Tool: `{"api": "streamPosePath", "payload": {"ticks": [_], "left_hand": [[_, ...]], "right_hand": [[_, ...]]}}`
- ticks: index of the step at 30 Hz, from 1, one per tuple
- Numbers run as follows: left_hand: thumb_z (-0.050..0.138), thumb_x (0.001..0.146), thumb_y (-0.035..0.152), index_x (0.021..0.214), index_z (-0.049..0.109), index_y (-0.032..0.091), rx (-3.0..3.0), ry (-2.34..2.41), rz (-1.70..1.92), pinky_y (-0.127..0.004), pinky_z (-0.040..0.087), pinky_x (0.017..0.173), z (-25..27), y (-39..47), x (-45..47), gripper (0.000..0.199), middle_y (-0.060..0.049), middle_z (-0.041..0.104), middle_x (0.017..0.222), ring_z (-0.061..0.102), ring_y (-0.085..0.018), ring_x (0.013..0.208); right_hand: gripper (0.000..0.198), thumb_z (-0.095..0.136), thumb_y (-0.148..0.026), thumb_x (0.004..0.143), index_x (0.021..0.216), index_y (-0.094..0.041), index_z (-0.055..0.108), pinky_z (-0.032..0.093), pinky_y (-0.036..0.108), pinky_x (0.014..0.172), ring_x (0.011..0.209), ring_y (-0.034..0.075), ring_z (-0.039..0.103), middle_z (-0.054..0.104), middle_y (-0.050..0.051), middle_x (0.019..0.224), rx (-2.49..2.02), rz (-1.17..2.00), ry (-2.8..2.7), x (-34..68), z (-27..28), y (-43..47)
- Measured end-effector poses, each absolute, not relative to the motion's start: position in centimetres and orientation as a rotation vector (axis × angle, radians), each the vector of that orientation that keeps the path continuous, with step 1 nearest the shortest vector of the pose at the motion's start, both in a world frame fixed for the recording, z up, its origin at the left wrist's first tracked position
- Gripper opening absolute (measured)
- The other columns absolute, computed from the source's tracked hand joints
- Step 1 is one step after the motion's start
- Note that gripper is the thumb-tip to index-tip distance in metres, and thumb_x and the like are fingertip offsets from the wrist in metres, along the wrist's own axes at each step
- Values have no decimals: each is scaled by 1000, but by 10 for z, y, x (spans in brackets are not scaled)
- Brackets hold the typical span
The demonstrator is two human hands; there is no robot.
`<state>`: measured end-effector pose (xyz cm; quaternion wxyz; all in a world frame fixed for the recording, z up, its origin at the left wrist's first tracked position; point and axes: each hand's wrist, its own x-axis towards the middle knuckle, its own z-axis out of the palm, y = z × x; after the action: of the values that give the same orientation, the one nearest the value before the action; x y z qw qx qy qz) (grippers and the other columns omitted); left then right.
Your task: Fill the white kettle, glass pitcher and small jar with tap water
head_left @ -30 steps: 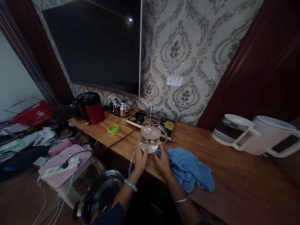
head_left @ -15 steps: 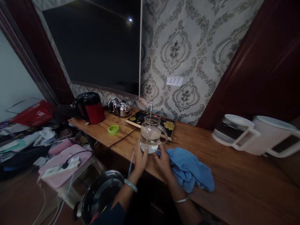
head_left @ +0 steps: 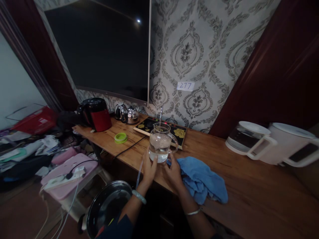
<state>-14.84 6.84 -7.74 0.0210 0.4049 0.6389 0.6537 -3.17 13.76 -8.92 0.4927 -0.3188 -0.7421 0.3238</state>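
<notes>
A clear glass teapot [head_left: 159, 146], partly filled with water, stands upright near the front edge of the wooden table, with its handle to the right. My left hand [head_left: 149, 169] is curled against its lower left side, the thumb on the glass. At the lower right, my right hand [head_left: 173, 171] grips near the base, below the handle; its far fingers are hidden. Right beside that hand lies a crumpled blue cloth [head_left: 199, 177]. Behind the teapot is a black electric tea stove [head_left: 147, 125] with gold flowers, lit indicators and a curved metal spout [head_left: 161, 113].
Left of the teapot sit a green ring-shaped lid [head_left: 121, 138], two small metal kettles [head_left: 131, 115] and a red-black appliance [head_left: 99, 116]. White-handled jugs [head_left: 249, 137] stand at right. Below are a large pan [head_left: 94, 205] and a pink stool [head_left: 59, 189] with a power strip.
</notes>
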Motion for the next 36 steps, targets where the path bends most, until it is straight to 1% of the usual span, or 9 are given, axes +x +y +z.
{"api": "streamPosePath", "payload": {"ticks": [4,10,17,24,29,32,36], "left_hand": [[52,96,50,152,41,18,1260,1984,2029,-53,32,121,-76,68,-148,65,-19,47,156,43,-32,146],[52,95,52,152,41,20,1277,1984,2019,-52,33,121,-75,68,-149,66,-17,47,155,43,-31,145],[53,96,50,153,41,20,1270,1970,2028,-52,32,121,-75,69,-149,66,-17,47,156,43,-31,146],[53,96,48,152,41,20,1266,1990,2020,-53,31,122,-75,69,-149,65,-17,46,156,42,-31,146],[52,96,49,152,42,19,1284,1993,2024,-53,32,121,-76,68,-149,64,-18,48,155,43,-32,146],[52,97,48,152,41,18,1278,1990,2019,-52,32,121,-76,68,-149,64,-18,47,156,42,-31,146],[52,96,50,152,41,17,1260,2001,2010,-52,32,121,-76,68,-149,67,-19,47,156,42,-32,146]], "right_hand": [[47,58,-36,86,130,-18,62,59,47,94,107,29,72,72,15,124,-778,767,-1796,-32,-91,138],[49,59,-34,84,131,-20,62,58,47,96,111,28,71,72,13,127,-763,737,-1808,-32,-95,141],[53,59,-37,85,134,-17,60,58,49,97,112,31,71,69,16,132,-791,759,-1798,-33,-98,141],[51,58,-36,86,133,-17,60,56,49,100,117,31,68,69,16,131,-765,775,-1814,-31,-89,139],[47,58,-37,87,130,-18,62,58,47,96,113,29,70,70,15,129,-752,779,-1817,-30,-87,138],[49,58,-37,87,132,-19,61,58,46,96,112,29,70,70,14,129,-756,764,-1812,-31,-89,138],[52,59,-37,87,135,-17,60,57,47,97,114,30,70,70,16,129,-760,763,-1800,-32,-92,139]]}}
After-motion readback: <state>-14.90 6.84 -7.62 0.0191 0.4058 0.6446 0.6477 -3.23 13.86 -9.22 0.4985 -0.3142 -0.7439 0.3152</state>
